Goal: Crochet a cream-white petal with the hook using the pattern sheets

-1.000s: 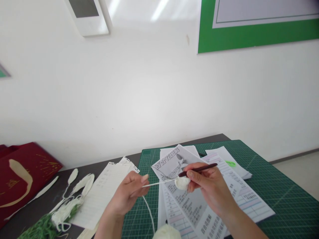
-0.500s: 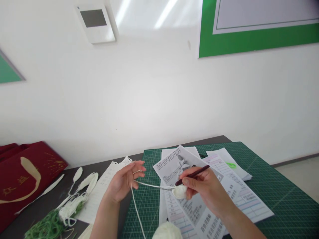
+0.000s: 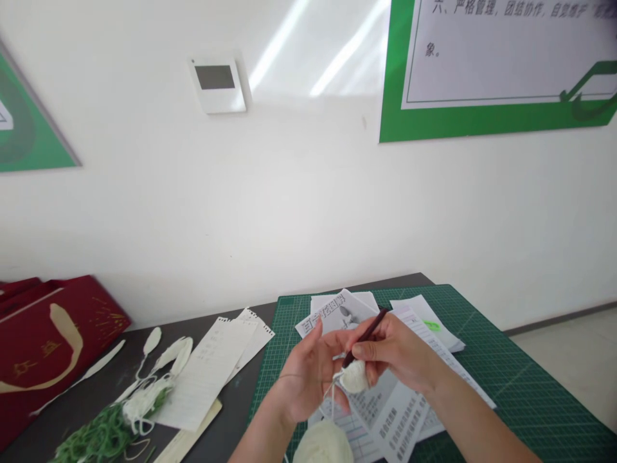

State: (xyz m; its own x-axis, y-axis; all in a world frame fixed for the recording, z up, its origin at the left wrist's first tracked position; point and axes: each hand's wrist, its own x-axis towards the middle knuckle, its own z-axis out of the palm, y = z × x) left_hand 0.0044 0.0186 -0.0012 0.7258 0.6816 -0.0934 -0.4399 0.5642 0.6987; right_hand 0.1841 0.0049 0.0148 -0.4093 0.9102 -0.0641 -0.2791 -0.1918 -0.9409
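White wall (image 3: 289, 212) is backing a dark tabletop (image 3: 232, 411), where a green cutting mat (image 3: 525, 392) is lying under overlapping printed sheets (image 3: 393, 424). Right hand (image 3: 395, 350) is gripping a maroon stick-like tool (image 3: 371, 329) pen-fashion, thumb and fingers closed about it. Its fingertips are also holding a small white yarn piece (image 3: 354, 377), just below the tool. Left hand (image 3: 311, 373) is standing open beside them, palm facing up and towards the right hand, thumb raised, fingers loosely spread. Thin white strands are passing by its fingers; whether any finger is pinching them, cannot tell.

Key relation, as judged: tool end against strands. The tool's long axis is slanting, upper end pointing up-right and away from the wearer, lower end pointing down-left to the upper left edge of the yarn piece. Strands are leaving the piece on that same left side, next to the open palm. The piece is sitting between the hands, right of the left palm, with the right hand nearer. Contact between piece and left fingers: cannot tell. A white yarn ball (image 3: 322, 444) is resting below, closer to the wearer, with strands hanging towards it. Far left, green yarn (image 3: 94, 434) is lying near a red bag (image 3: 62, 347)
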